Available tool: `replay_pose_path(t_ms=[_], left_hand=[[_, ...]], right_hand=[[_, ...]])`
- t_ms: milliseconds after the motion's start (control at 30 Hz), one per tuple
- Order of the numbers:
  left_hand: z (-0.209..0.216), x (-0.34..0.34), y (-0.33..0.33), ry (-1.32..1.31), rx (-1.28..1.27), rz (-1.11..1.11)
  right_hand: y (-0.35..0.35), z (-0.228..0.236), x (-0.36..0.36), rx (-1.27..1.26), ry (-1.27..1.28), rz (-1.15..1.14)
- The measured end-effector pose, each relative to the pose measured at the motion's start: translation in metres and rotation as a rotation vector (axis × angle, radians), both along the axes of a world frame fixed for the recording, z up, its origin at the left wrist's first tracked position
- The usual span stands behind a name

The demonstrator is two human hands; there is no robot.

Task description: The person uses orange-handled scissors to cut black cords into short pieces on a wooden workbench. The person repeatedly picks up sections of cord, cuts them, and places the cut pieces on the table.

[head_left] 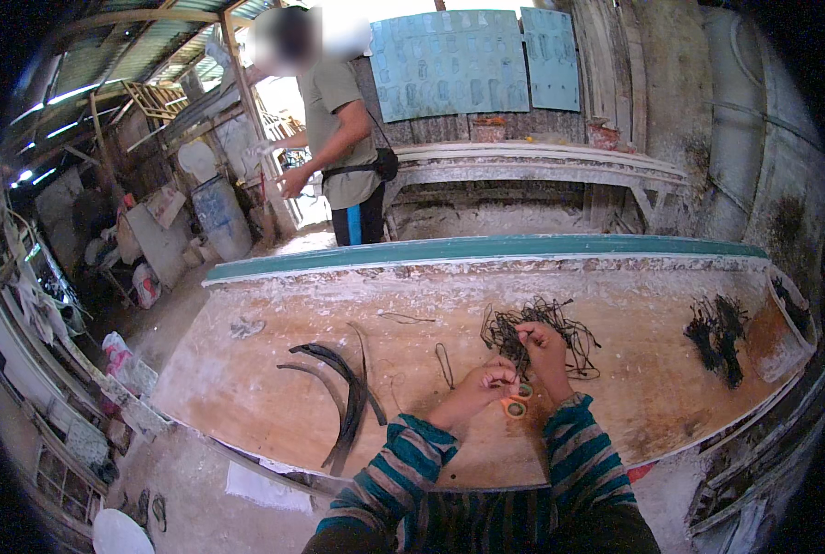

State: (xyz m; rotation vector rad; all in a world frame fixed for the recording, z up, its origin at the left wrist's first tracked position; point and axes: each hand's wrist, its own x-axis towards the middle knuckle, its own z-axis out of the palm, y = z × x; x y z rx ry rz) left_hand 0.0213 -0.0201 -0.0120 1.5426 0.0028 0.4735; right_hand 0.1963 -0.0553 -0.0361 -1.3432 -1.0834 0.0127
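Over the wooden tabletop my left hand (485, 386) is closed in a pinch, its fingertips near the scissors. What it holds is too small to make out. My right hand (544, 353) is also pinched, just ahead and to the right, in front of a tangled pile of thin black cords (568, 334). Whether a cord is between its fingers cannot be told. Orange-handled scissors (516, 407) lie below the hands, partly covered by them. A single looped black cord (444, 364) rests left of the pile. Farther left lie several curved black strips (350, 406).
Bundled black cords (719, 334) lie at the table's right, beside a pale container (775, 340) on its side. A green-edged board (486, 247) borders the far side. Beyond it a person (343, 138) stands near a long bench (533, 164). A blue barrel (220, 217) stands back left.
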Motion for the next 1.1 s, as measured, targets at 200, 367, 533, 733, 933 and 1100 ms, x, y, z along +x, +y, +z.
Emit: replay_pose_path(t_ms=[200,367,533,733,933,1100], left_hand=[[-0.012,-0.009,0.017,-0.004,0.023,0.061],[0.008,-0.015,0.01,0.036,-0.149,0.227],[0.011,-0.02,0.02,-0.076,-0.265,0.593],[-0.003,-0.03,0.055,-0.122,-0.247,0.809],[0.004,-0.032,0.054,-0.083,-0.31,0.865],[0.001,-0.035,0.06,-0.122,-0.411,0.815]], right_hand=[[-0.016,0.034,-0.026,-0.197,-0.124,-0.145],[-0.009,0.015,-0.004,-0.067,-0.143,-0.186],[-0.009,0.017,-0.013,-0.198,0.042,-0.034],[-0.024,0.045,-0.051,-0.142,-0.286,0.071],[-0.03,0.049,-0.062,-0.235,-0.431,0.17],[-0.034,0.052,-0.068,-0.327,-0.449,0.239]])
